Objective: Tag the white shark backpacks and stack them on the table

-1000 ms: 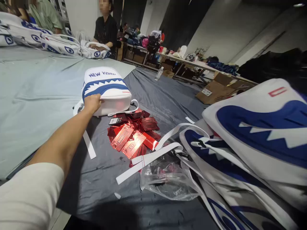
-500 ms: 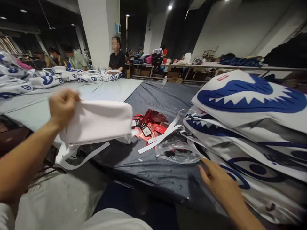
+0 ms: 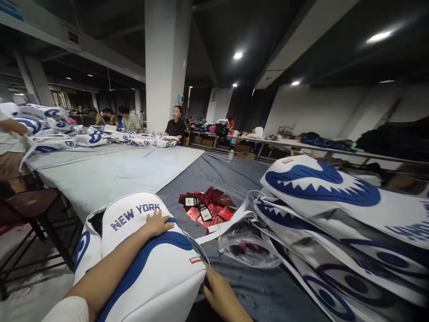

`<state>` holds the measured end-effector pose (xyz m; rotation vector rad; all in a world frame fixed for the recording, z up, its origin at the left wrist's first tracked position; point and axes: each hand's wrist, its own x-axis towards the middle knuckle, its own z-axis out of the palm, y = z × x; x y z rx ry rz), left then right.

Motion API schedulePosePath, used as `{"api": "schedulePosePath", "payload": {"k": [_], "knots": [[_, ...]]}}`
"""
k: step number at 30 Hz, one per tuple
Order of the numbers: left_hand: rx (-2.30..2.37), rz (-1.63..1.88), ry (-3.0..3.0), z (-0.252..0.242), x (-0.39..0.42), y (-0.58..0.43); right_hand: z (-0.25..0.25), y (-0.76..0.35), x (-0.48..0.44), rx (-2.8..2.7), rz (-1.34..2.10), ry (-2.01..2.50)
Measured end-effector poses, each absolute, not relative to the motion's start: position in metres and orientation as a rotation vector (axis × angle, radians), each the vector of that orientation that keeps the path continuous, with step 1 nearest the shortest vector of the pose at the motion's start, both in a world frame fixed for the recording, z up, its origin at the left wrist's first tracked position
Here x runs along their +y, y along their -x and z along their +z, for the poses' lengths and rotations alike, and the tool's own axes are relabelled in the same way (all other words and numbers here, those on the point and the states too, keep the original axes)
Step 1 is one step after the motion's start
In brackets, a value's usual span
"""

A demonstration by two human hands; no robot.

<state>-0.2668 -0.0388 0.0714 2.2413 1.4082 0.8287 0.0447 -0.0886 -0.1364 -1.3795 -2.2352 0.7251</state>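
Observation:
A white backpack (image 3: 161, 273) with blue shark-mouth trim, "NEW YORK" lettering and a small red label lies before me at the table's front edge, its front panel facing up. My left hand (image 3: 158, 224) rests flat on that panel just below the lettering, fingers spread. At the bag's right side, beside the red label, my right hand (image 3: 219, 288) has its fingers closed around the edge; the fingertips are partly hidden. Red and black hang tags (image 3: 208, 208) lie in a loose heap beyond the bag. A clear plastic bag (image 3: 250, 250) sits just right of it.
Several similar backpacks (image 3: 321, 183) are stacked at the right, with white straps trailing toward the tags. More bags (image 3: 94, 136) line the far left table, where people work. A water bottle (image 3: 230, 155) stands farther back. A dark stool (image 3: 33, 205) is at left.
The backpack has turned from its plain white side to its lettered front and come down closer to me. My left hand released its edge and now lies on it; my right hand moved left to it.

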Motion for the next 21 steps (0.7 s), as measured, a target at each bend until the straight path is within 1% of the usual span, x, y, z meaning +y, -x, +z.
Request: {"api": "schedulePosePath", "payload": {"k": [6,8,10,13,14,16,19,21], "knots": [[1.554,0.907,-2.211,0.008,-0.012,0.27,-0.192,-0.031,-0.114,-1.675,1.266,1.302],[1.637,0.933,-2.172,-0.007,-0.014,0.292,-0.205,-0.022,-0.125,-1.458,1.42,1.264],[1.831,1.037,-2.108,-0.02,-0.025,0.326,-0.211,-0.016,-0.13,-1.256,1.542,1.301],[2.246,1.269,-1.877,-0.05,-0.068,0.38,-0.209,-0.011,-0.125,-1.064,1.655,1.332],[2.284,1.313,-1.793,-0.064,-0.089,0.393,-0.206,-0.01,-0.121,-1.039,1.67,1.296],[2.189,1.33,-1.759,-0.094,-0.138,0.404,-0.198,-0.009,-0.114,-1.023,1.674,1.205],[2.002,1.305,-1.717,-0.136,-0.203,0.394,-0.19,-0.01,-0.109,-1.016,1.674,1.138],[2.025,1.383,-1.532,-0.155,-0.228,0.378,-0.189,-0.009,-0.109,-1.015,1.695,1.138]]}}
